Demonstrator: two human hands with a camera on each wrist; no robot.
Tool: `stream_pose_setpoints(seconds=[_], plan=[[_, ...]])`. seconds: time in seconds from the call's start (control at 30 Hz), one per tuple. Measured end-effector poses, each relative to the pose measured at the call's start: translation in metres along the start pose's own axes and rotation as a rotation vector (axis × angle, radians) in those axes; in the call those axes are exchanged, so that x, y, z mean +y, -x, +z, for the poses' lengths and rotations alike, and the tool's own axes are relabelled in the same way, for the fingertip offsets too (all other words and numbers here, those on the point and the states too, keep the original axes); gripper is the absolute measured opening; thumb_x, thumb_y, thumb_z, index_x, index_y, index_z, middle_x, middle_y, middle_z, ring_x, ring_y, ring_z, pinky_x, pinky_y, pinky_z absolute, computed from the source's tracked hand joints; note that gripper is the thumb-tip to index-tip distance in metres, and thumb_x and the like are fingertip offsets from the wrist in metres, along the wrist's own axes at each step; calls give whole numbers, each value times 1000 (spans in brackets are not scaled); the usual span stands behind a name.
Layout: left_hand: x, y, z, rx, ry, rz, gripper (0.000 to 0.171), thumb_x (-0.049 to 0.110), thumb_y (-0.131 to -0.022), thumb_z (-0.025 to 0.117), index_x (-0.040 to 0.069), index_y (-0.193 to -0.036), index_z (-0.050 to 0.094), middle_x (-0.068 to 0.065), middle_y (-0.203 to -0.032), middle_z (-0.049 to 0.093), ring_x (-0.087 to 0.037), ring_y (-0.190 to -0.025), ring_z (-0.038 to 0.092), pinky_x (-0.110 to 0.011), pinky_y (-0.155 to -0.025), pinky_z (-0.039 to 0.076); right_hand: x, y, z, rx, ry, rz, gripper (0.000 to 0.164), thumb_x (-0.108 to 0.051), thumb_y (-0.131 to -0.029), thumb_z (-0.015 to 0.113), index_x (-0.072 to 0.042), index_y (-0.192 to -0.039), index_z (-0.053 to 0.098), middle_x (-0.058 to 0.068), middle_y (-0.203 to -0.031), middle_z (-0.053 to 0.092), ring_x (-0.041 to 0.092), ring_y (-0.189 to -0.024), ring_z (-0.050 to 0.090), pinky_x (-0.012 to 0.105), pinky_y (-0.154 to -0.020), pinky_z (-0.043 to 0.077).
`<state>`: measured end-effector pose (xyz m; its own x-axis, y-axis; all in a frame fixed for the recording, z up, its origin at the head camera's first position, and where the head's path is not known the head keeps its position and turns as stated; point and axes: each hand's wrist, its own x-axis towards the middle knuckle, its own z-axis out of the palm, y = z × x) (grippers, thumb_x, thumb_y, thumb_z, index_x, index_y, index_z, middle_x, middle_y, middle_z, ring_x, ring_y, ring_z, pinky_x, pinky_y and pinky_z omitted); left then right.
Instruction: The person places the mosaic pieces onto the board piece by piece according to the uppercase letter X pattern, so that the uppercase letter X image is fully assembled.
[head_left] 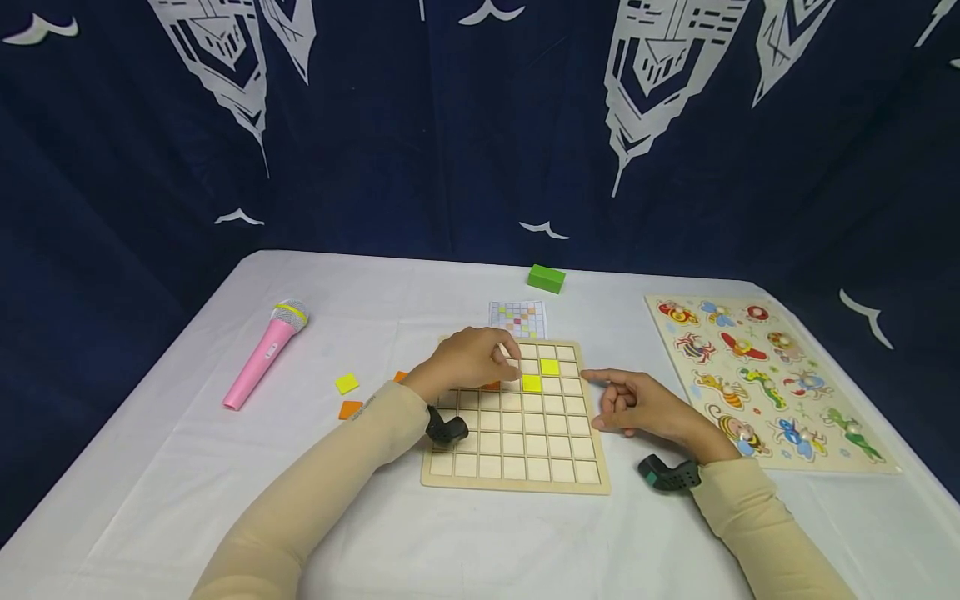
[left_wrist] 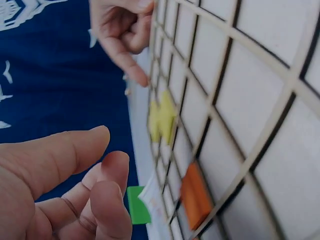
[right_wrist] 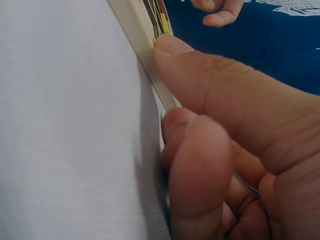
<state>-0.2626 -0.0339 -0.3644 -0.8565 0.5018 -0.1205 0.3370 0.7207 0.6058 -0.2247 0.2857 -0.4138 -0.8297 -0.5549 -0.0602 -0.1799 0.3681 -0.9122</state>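
A wooden grid board (head_left: pixel 517 486) lies on the white table; two yellow tiles (head_left: pixel 550 367) and an orange tile (head_left: pixel 491 386) sit in its squares. My left hand (head_left: pixel 472 360) is raised over the far part of the board, near the orange tile. In the left wrist view its loosely bent fingers (left_wrist: pixel 116 167) have nothing between them. At the board's right edge is my right hand (head_left: pixel 637 404), index finger stretched out to the edge near the far corner. The right wrist view has the thumb (right_wrist: pixel 175 65) against the board's side, other fingers bent beneath.
Loose yellow (head_left: pixel 347 383) and orange tiles (head_left: pixel 350 410) lie left of the board. Behind it are a printed pattern card (head_left: pixel 517 317) and a green block (head_left: pixel 547 279). A pink toy microphone (head_left: pixel 262 358) lies far left; an insect puzzle board (head_left: pixel 825 454) is at right.
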Motion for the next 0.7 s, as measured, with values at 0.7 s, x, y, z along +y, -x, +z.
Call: stream_pose_setpoints(seconds=[0.7], plan=[[-23, 63, -28, 69, 165, 187, 36, 23, -97, 82, 9, -128, 72, 7, -95, 74, -13, -65, 58, -30, -67, 48, 0, 0, 0, 1, 0, 7, 76, 2, -91, 82, 18, -154, 41, 6, -85, 64, 7, -62, 50, 24, -54, 47]])
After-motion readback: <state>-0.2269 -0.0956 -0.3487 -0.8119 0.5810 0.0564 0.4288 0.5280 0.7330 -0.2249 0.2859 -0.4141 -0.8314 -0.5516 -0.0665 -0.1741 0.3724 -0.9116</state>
